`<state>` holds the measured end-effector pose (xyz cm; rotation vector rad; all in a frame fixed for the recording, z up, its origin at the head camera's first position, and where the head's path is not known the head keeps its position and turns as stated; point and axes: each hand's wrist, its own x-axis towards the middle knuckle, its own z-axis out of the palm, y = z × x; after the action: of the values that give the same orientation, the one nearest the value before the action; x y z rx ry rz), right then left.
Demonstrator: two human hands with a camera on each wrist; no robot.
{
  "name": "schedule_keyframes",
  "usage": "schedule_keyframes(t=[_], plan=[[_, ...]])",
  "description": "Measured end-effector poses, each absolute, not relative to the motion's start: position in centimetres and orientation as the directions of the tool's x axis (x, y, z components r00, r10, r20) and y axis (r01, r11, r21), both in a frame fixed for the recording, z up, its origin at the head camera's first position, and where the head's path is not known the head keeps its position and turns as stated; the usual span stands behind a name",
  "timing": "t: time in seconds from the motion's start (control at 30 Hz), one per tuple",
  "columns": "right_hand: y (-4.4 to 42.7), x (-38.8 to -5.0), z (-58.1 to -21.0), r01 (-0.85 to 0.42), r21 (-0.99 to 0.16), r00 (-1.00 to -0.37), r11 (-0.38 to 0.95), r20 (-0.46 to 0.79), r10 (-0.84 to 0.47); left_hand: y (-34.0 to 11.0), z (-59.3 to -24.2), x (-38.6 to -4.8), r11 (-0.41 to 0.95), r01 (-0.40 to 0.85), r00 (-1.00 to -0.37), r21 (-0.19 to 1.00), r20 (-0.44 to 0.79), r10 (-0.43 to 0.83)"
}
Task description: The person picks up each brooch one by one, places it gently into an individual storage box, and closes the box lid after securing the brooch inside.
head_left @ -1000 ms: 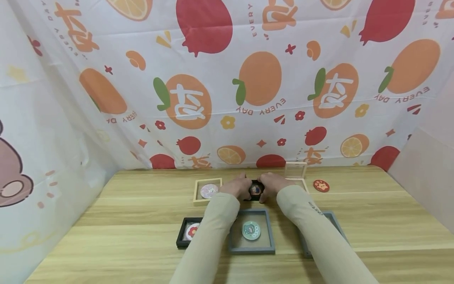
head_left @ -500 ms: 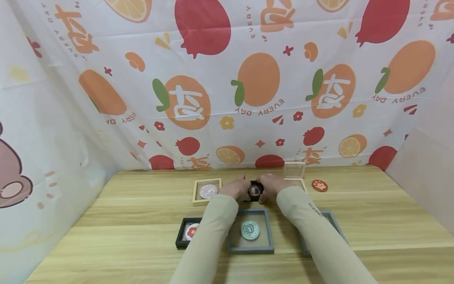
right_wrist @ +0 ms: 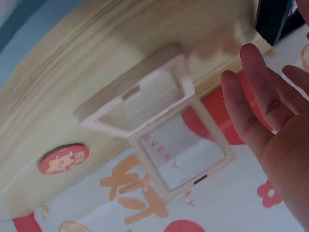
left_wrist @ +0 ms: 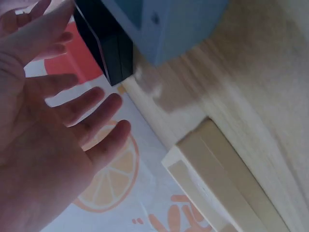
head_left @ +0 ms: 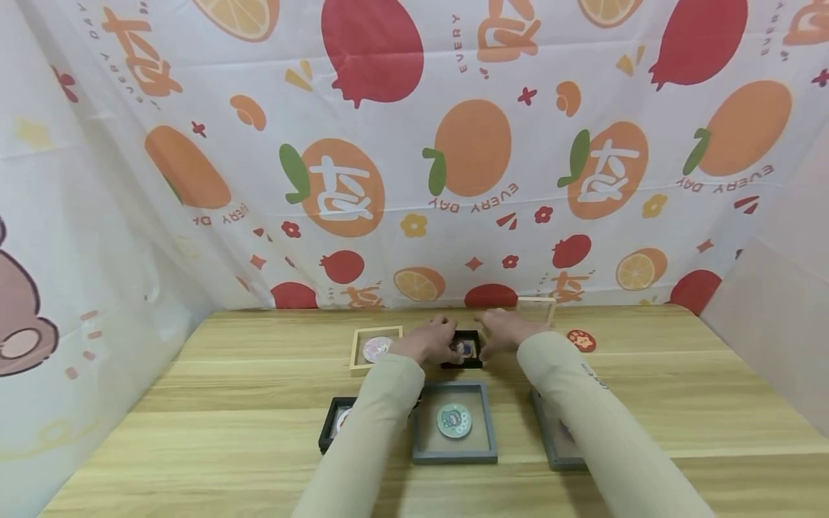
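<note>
A small black display frame [head_left: 476, 364] lies at the back middle of the table, with a round badge [head_left: 468, 350] inside. My left hand [head_left: 429, 341] is at the frame's left side, its fingers partly covering it; the left wrist view shows them loosely extended. My right hand [head_left: 510, 332] hovers to the right, thumb and fingers spread apart. In the right wrist view, a pale pink display frame [right_wrist: 130, 89] stands with its lid raised near that hand; in the head view the right arm hides much of it. A red round badge [head_left: 581, 340] lies beside it.
A light wooden frame [head_left: 355, 354] with a purple badge stands left. Closer in are a grey frame [head_left: 453, 457] with a teal badge, a second grey frame [head_left: 555, 460] under the right arm, and another black frame [head_left: 328, 433] leftward. A fruit-print curtain [head_left: 414, 180] hangs behind.
Both hands were at the black frame's two sides. They have loosened, and the right hand has drawn away to the right, uncovering more of the frame.
</note>
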<state>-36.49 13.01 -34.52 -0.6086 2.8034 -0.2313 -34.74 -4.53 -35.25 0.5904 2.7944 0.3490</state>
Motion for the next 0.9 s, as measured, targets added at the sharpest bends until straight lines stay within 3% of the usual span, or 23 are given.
schedule_keyframes(t=[0.23, 0.4, 0.9], plan=[[14.4, -36.1, -34.1, -0.396, -0.229, -0.878, 0.889, -0.189, -0.439, -3.7, -35.0, -34.8, 0.853, 0.472, -0.859, 0.221, -0.102, 0.501], [15.4, -36.1, -33.9, -0.439, -0.182, -0.873, 0.880, -0.146, -0.466, -2.8, -35.0, -35.0, 0.835, 0.522, -0.842, 0.174, -0.048, 0.537], [18.2, -36.4, -34.6, -0.439, -0.163, -0.884, 0.884, -0.101, -0.458, 0.2, -35.7, -35.5, 0.844, 0.511, -0.847, 0.161, -0.074, 0.527]])
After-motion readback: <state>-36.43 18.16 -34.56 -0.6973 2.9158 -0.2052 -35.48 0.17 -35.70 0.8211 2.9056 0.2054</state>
